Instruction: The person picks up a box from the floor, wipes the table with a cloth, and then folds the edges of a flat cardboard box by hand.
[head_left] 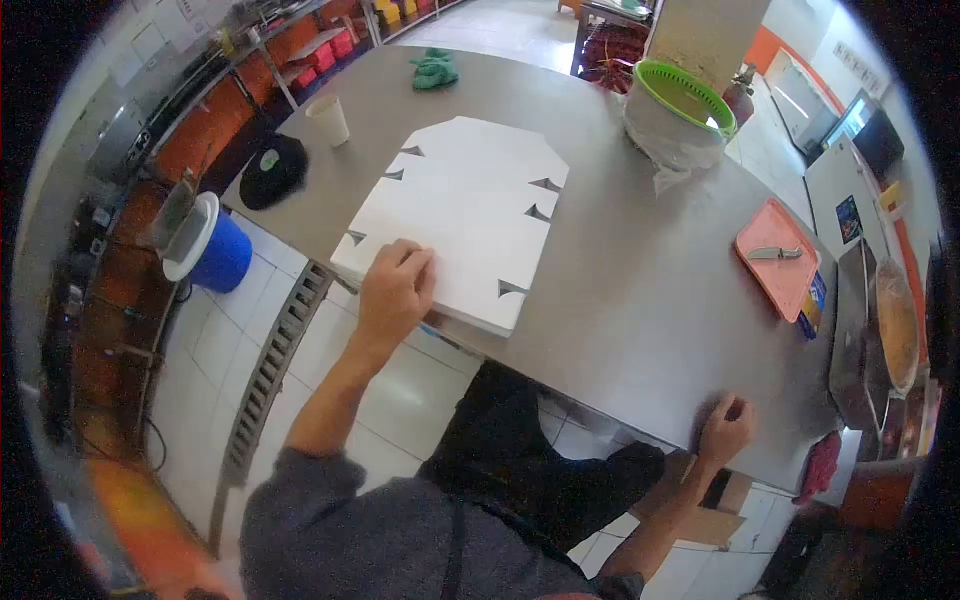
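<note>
- Left grip (398, 290): fingers bent and narrow, placed on the near left part of the stack of white cardboard blanks (465, 205). Whether a sheet is pinched cannot be told.
- Right grip (728, 428): fingers curled inward, closed loosely, at the near edge of the desk (630, 290), well apart from the stack.
- Stack of white cardboard blanks: lies flat near the front edge of the desk; dark notches show along both sides.
- Left of the stack: white cup (329, 122), upright; black item (268, 188) with a pale green spot, just beyond the cup.
- Far edge: crumpled green cloth (434, 72).
- Far right: bright green basket (722, 112), with clear plastic film around its lower part.
- Right side: pink tray (778, 285) carrying a knife (765, 253); blue-and-yellow box (815, 308) beside the tray.
- Floor, left: blue bucket (228, 258) with a white rim.
</note>
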